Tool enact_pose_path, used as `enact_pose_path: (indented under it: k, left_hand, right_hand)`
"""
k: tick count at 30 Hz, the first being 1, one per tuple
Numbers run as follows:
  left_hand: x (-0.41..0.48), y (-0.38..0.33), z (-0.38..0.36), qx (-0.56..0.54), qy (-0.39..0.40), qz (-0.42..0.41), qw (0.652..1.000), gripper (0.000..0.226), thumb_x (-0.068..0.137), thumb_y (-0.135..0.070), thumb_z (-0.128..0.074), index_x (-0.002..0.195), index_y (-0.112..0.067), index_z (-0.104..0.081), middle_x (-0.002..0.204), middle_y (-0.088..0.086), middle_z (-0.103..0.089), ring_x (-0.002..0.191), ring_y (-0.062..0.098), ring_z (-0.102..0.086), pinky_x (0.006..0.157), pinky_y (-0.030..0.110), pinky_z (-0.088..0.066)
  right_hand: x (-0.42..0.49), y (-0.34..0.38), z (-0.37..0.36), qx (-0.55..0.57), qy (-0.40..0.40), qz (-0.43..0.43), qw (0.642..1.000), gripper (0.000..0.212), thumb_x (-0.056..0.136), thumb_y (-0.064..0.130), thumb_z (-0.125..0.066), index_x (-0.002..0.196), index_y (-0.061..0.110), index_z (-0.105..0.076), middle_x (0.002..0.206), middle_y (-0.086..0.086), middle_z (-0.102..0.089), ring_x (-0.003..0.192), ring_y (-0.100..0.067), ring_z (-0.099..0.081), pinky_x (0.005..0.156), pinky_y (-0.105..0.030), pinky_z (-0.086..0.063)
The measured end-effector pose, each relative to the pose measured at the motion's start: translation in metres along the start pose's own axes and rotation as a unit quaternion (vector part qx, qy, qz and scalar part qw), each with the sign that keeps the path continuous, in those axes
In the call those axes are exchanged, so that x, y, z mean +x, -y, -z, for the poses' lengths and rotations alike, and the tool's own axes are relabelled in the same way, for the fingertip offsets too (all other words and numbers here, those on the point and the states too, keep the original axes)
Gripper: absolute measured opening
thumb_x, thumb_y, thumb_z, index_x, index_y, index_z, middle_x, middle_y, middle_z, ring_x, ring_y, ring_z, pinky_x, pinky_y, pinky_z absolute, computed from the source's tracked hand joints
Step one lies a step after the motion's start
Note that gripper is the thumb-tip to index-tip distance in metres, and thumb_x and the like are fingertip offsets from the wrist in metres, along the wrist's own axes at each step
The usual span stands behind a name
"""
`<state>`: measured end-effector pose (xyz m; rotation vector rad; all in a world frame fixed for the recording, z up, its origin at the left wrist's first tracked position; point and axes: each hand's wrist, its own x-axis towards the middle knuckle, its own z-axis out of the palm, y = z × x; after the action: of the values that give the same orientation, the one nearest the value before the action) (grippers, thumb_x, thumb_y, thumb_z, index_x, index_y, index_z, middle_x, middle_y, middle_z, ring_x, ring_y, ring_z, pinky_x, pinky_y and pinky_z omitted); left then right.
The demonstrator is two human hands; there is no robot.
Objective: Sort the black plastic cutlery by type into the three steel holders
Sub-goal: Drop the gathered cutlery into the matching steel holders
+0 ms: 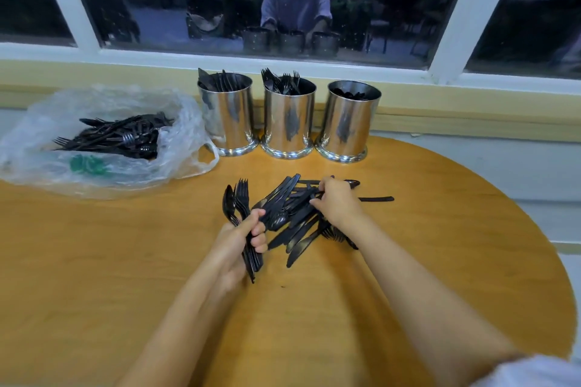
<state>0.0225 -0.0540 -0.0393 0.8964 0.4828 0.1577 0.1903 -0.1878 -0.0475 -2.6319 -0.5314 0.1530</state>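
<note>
Three steel holders stand in a row at the back of the table: the left holder (228,116) has knives in it, the middle holder (288,121) has forks, the right holder (347,122) holds dark pieces low inside. A loose pile of black cutlery (297,223) lies mid-table. My left hand (243,237) grips a bundle of forks and spoons (237,204), heads pointing away from me. My right hand (336,201) lies on the pile, its fingers curled round a piece at the pile's far side.
A clear plastic bag (103,138) with more black cutlery lies at the back left, touching the left holder. The round wooden table (440,261) ends in a curved edge at the right. A window sill and dark window run behind the holders.
</note>
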Motion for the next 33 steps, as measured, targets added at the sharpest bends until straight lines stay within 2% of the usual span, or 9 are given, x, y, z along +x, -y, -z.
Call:
enact_pose_path:
  k: [5,8,12,15,18,24,26,28,33]
  left_hand:
    - [-0.006,-0.005,0.011,0.012,-0.003,0.000,1.000,0.014,0.102,-0.013,-0.046,0.105,-0.003,-0.056,0.059,-0.002,-0.040,0.045,0.007,-0.037,0.040,0.019,-0.035]
    - [-0.005,-0.007,0.014,-0.005,-0.003,0.008,1.000,0.014,0.103,-0.013,-0.046,0.103,-0.003,-0.055,0.058,-0.002,-0.039,0.044,0.007,-0.037,0.039,0.018,-0.033]
    - [-0.005,-0.007,0.011,-0.020,0.004,0.011,1.000,0.014,0.103,-0.013,-0.046,0.104,-0.003,-0.056,0.058,-0.002,-0.041,0.045,0.007,-0.037,0.040,0.018,-0.034]
    - [-0.004,-0.006,0.006,-0.028,0.007,0.013,1.000,0.015,0.103,-0.013,-0.046,0.104,-0.004,-0.057,0.058,-0.001,-0.042,0.045,0.008,-0.039,0.040,0.019,-0.036]
    - [-0.002,-0.004,0.001,-0.036,0.005,0.012,0.999,0.015,0.102,-0.014,-0.047,0.104,-0.004,-0.058,0.059,-0.001,-0.043,0.046,0.008,-0.039,0.041,0.019,-0.036]
    - [0.003,0.002,-0.009,-0.033,0.002,-0.021,0.999,0.019,0.102,-0.018,-0.047,0.112,-0.005,-0.058,0.060,-0.003,-0.041,0.047,0.007,-0.037,0.043,0.019,-0.037]
    - [0.005,0.004,-0.014,-0.044,0.005,-0.030,0.999,0.018,0.102,-0.020,-0.048,0.106,-0.006,-0.058,0.059,-0.003,-0.041,0.046,0.007,-0.036,0.043,0.018,-0.036]
    - [0.006,0.007,-0.017,-0.042,-0.004,-0.049,0.998,0.018,0.102,-0.021,-0.048,0.104,-0.007,-0.059,0.059,-0.003,-0.041,0.046,0.007,-0.036,0.043,0.018,-0.036]
    - [0.010,0.013,-0.012,-0.035,-0.036,-0.068,0.996,0.017,0.101,-0.016,-0.049,0.097,-0.006,-0.062,0.063,-0.001,-0.044,0.048,0.006,-0.038,0.045,0.018,-0.035]
  right_hand:
    - [0.011,0.014,-0.009,0.016,0.012,-0.051,0.999,0.029,0.089,0.014,-0.067,0.111,0.009,-0.050,0.100,-0.010,-0.058,0.091,-0.029,-0.060,0.068,-0.036,-0.050]
    - [0.025,0.015,-0.005,0.116,0.013,-0.072,0.991,0.025,0.089,0.011,-0.066,0.109,0.010,-0.052,0.098,-0.007,-0.057,0.094,-0.027,-0.059,0.073,-0.033,-0.050]
    - [0.033,0.020,0.014,0.259,-0.044,-0.023,0.965,0.028,0.096,0.006,-0.055,0.123,0.007,-0.054,0.076,0.002,-0.054,0.074,-0.017,-0.055,0.055,-0.020,-0.039]
    - [0.026,0.026,0.032,0.348,-0.105,0.003,0.931,0.021,0.098,0.002,-0.047,0.118,0.004,-0.053,0.086,0.001,-0.050,0.064,-0.011,-0.052,0.048,-0.018,-0.047]
    - [0.013,0.031,0.046,0.446,-0.133,-0.001,0.885,0.010,0.094,-0.001,-0.052,0.092,0.009,-0.051,0.094,-0.011,-0.054,0.058,-0.014,-0.059,0.052,-0.021,-0.054]
    - [-0.053,0.044,0.033,0.617,-0.031,-0.012,0.786,0.007,0.096,0.009,-0.056,0.094,0.004,-0.053,0.077,-0.011,-0.067,0.065,-0.021,-0.068,0.062,-0.028,-0.058]
    - [-0.071,0.046,0.019,0.616,0.006,-0.032,0.787,0.012,0.096,0.014,-0.059,0.094,0.002,-0.057,0.081,-0.013,-0.071,0.065,-0.019,-0.067,0.061,-0.028,-0.058]
    - [-0.083,0.045,0.009,0.586,0.028,-0.047,0.809,0.016,0.095,0.018,-0.060,0.095,0.002,-0.064,0.084,-0.011,-0.072,0.061,-0.015,-0.063,0.056,-0.026,-0.054]
    - [-0.098,0.036,0.004,0.503,0.052,-0.056,0.861,0.021,0.094,0.022,-0.060,0.086,0.011,-0.076,0.069,0.002,-0.066,0.052,-0.007,-0.048,0.047,-0.019,-0.035]
